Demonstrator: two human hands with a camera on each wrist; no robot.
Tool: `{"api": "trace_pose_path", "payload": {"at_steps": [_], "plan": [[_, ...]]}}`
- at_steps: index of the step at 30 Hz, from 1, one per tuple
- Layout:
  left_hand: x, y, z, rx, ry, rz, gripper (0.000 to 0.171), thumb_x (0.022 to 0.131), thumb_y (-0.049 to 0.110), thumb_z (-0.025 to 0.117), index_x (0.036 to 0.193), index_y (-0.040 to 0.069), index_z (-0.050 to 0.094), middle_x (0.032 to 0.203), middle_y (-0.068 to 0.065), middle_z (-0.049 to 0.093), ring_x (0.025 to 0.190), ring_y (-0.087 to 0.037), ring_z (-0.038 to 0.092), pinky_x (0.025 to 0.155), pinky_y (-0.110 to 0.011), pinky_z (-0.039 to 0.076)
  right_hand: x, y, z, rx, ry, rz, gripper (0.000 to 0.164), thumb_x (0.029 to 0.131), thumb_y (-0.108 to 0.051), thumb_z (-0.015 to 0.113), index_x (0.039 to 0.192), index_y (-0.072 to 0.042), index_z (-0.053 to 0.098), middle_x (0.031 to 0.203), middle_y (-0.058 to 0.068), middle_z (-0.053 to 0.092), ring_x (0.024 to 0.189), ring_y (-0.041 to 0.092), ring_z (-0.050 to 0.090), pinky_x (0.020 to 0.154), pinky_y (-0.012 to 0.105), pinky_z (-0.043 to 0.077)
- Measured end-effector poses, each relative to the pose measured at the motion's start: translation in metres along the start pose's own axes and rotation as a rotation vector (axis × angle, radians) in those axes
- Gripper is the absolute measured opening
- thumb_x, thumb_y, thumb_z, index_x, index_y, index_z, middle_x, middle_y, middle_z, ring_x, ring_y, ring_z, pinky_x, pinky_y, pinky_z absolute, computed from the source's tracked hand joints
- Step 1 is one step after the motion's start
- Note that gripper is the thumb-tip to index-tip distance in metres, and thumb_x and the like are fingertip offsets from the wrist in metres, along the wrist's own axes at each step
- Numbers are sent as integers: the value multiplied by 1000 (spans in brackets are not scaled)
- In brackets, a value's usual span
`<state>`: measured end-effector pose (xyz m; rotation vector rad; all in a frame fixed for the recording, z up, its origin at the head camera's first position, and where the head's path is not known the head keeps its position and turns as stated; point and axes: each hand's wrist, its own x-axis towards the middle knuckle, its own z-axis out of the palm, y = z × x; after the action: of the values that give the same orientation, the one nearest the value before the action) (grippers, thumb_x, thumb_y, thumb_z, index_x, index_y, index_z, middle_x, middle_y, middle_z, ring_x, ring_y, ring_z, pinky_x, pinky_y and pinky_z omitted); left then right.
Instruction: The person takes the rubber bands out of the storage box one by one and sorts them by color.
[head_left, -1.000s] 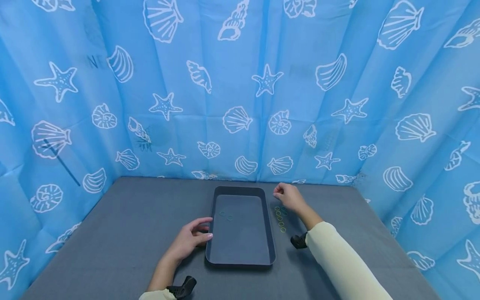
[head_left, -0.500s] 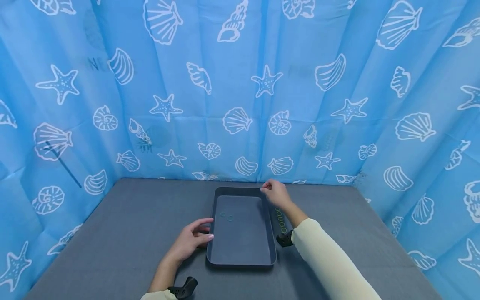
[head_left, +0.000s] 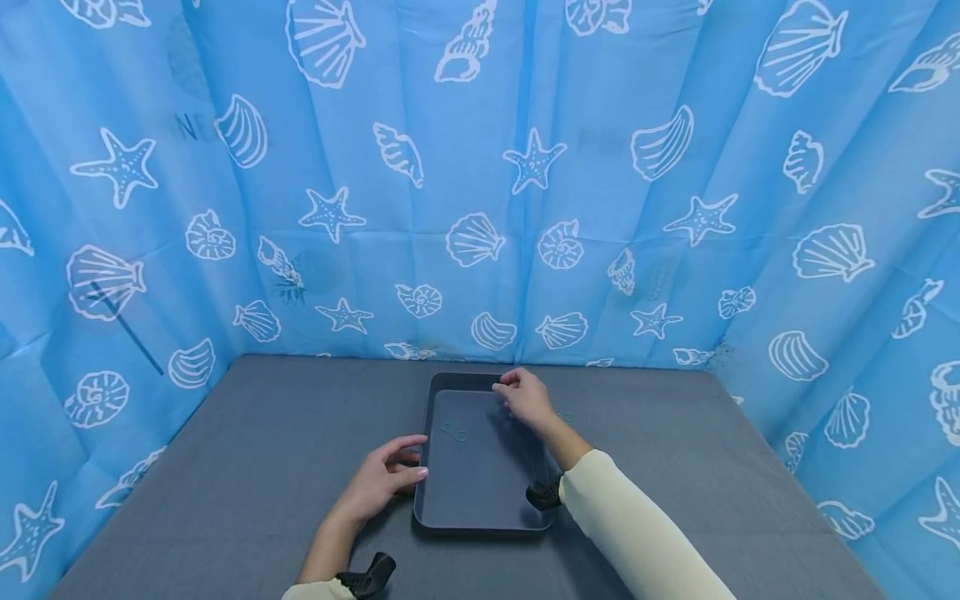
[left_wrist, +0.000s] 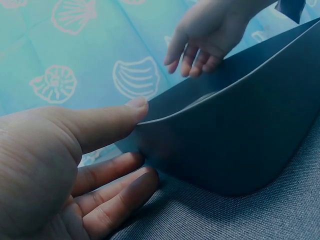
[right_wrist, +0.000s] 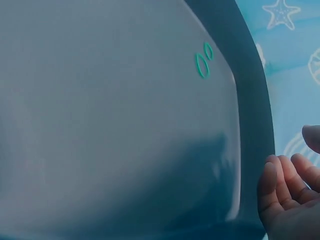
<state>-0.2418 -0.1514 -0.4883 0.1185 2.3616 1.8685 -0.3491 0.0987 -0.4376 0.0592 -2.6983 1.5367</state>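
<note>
A dark grey rectangular tray stands in front of me. Two thin green rings lie on its floor, towards the far left. My left hand is at the tray's left wall; in the left wrist view, the thumb lies at the rim and the other fingers spread below it, outside the wall. My right hand hovers over the tray's far right corner, fingers bent and hanging down. I cannot tell whether a small ring is between its fingertips; none shows in either wrist view.
More thin green rings lie on the grey cloth right of the tray, partly hidden by my right forearm. A blue curtain with white shells and starfish hangs behind the table. Black wrist mounts sit on both wrists.
My right hand has moved left, from above the rings beside the tray to over the tray's far right corner. Its forearm now covers the yellowish rings. My left hand has stayed put.
</note>
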Motion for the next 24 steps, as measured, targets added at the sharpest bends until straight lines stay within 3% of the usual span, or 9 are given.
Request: {"api": "trace_pose_path", "payload": {"at_steps": [7,16,24], "plan": [[1,-1,0,4,-2,-6,50,89,19,73,135,14,57,125,-17,58,95,-23,63,80,-44,54,-5,-1,18,-9,-43,-42,21,94,-15,64,108,1,60,83,9,61,75,31,64,53,28,49],[5,-4,-1,-3,-10,-12,49,90,19,71,137,13,55,126,-16,57,97,-24,62,80,-45,54,-12,2,32,7,-280,-37,31,95,-15,64,118,4,56,90,8,62,74,18,61,61,31,51],[2,-1,-2,-20,-15,5,48,91,19,70,136,13,56,126,-17,58,97,-25,62,80,-44,54,-13,2,38,-160,-412,-114,18,93,-13,66,106,-1,67,87,3,60,75,15,55,65,29,46]]}}
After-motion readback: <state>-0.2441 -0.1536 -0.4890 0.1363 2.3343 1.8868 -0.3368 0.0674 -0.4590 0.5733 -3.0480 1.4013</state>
